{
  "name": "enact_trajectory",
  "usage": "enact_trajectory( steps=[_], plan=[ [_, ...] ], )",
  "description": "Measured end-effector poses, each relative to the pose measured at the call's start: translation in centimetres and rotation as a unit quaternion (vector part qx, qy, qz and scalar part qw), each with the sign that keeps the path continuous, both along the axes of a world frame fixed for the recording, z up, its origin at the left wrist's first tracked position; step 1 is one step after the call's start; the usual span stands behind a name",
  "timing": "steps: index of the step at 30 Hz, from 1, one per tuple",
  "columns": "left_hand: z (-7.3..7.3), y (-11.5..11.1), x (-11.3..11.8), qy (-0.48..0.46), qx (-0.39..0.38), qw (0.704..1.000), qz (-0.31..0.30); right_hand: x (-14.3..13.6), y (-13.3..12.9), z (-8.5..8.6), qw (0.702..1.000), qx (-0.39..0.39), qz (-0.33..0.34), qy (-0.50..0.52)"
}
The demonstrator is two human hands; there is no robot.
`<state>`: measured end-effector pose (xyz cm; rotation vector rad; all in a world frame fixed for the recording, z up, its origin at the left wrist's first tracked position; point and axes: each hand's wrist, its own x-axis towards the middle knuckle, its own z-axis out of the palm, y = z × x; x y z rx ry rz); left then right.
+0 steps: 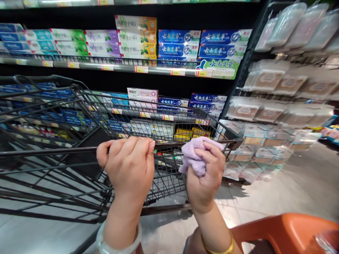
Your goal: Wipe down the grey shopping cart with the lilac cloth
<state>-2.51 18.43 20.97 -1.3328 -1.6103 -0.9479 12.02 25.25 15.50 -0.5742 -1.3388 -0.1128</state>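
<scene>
My left hand [128,162] is wrapped over the dark rail of a black wire shopping cart [167,179], its thumb lying along the top. In my right hand [208,173] a crumpled lavender cloth [194,156] is bunched, pressed around the same rail further right. The cloth hides that stretch of rail and part of my fingers' grip. A pale bangle circles my left wrist and a gold one my right.
Beyond the cart, shelves hold stacked toothpaste boxes [178,50] above price tags. Hanging packets [269,81] fill a rack on the right. At the lower right stands an orange plastic object [291,237]. Pale tiled floor [296,185] stretches along the right.
</scene>
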Motion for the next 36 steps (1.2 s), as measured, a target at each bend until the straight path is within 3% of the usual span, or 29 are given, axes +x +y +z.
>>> enact_trajectory(
  steps=[6, 13, 20, 26, 28, 32, 36],
  plan=[
    [0.1, -0.1, 0.0, 0.000, 0.001, 1.000, 0.000, -1.6, -2.2, -0.7, 0.981, 0.026, 0.119, -0.151],
    [0.0, 0.0, 0.2, -0.006, 0.001, 1.000, -0.005, 0.8, 0.6, -0.1, 1.000, 0.008, -0.014, -0.027],
    [0.0, -0.1, 0.0, 0.002, 0.006, 1.000, -0.001, -1.3, -1.8, -1.1, 0.986, 0.012, 0.090, -0.137],
    [0.0, -0.1, 0.0, -0.002, 0.003, 1.000, -0.003, 0.6, 0.5, -0.1, 1.000, 0.002, 0.025, 0.019],
    [0.0, -0.1, 0.1, 0.002, 0.003, 1.000, -0.002, 0.1, 0.0, -0.4, 0.999, -0.001, 0.045, 0.009],
    [0.1, 0.0, 0.2, 0.002, 0.003, 1.000, -0.001, -1.5, -1.7, -1.0, 0.982, 0.035, 0.138, -0.123],
    [0.0, -0.1, 0.1, 0.001, 0.000, 1.000, -0.001, -0.6, -0.9, -0.5, 0.994, 0.018, 0.094, -0.052]
  ],
)
